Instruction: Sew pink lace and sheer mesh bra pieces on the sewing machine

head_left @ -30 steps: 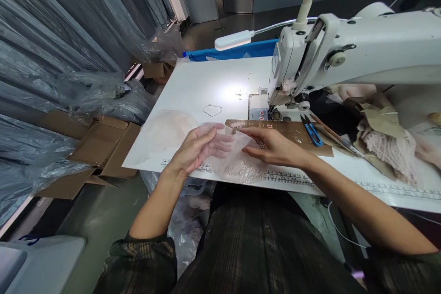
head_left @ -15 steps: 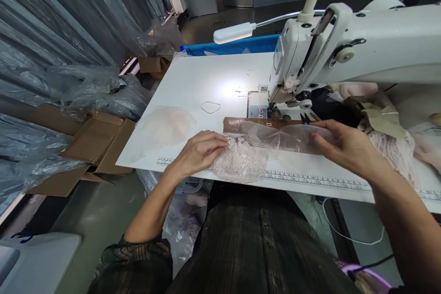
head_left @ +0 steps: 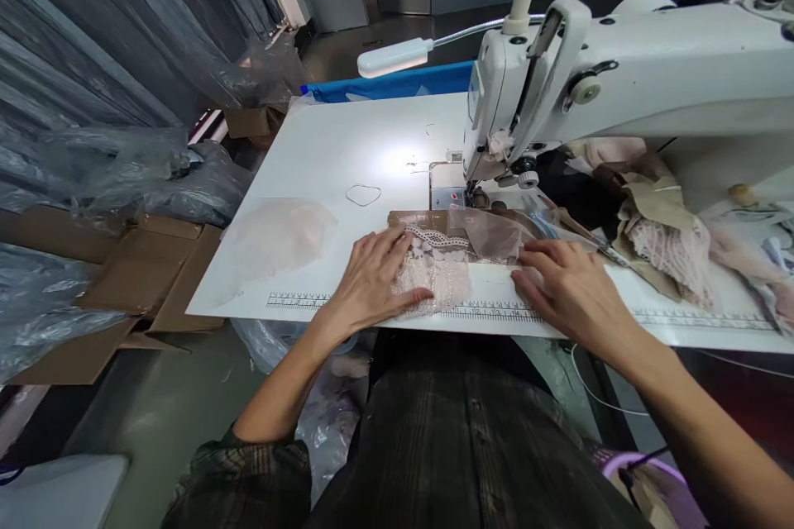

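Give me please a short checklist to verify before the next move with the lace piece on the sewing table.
1. Left hand flat on the lace piece: ok.
2. Right hand on the table, beside the sheer fabric: ok.
3. Both hands apart from the needle area: ok.
4. Lamp lights the work area: ok.
5. Lace lies flat, without folds: cannot tell.
6. Needle threaded: cannot tell.

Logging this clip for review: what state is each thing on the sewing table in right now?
Left hand: flat, pressing the lace piece.
Right hand: flat on the table edge, holding nothing.
Lace piece: lying flat, partly under the hand.
Sheer fabric: crumpled, loose.
Lamp: on.
Sewing machine: nothing under the needle.
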The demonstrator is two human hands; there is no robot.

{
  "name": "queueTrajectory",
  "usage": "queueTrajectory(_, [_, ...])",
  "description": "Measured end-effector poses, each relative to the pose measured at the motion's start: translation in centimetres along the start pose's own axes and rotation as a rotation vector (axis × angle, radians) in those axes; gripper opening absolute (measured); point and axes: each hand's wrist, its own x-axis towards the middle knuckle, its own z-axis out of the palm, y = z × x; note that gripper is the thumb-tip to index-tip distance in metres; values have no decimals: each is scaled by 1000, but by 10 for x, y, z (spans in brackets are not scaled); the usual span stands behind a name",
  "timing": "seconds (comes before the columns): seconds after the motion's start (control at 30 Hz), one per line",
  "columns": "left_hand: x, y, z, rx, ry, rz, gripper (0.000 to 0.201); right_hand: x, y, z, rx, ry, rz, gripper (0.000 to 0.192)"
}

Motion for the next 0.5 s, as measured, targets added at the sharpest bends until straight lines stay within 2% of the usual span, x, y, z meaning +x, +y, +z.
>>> queueTrajectory(0.13, [-9,-3,-5,-108,286,-68,34,6,-11,-10,167,133,-63,31])
queueTrajectory(0.23, [-10,5,2,-191,302,-43,21,18,-40,-8,316,195,-151,28])
queueTrajectory(0.3, [-8,11,7,-175,280,-40,15,26,-58,0,393,160,-234,31])
queueTrajectory(0.4, [-6,11,6,-179,271,-81,12,31,-74,13,388,12,-350,30])
queueTrajectory(0.43, [-8,7,2,-196,299,-112,12,32,-75,16,358,-30,-359,27])
queueTrajectory(0.5, [-15,-5,-8,-200,430,-222,12,32,-76,16,295,-82,-345,21])
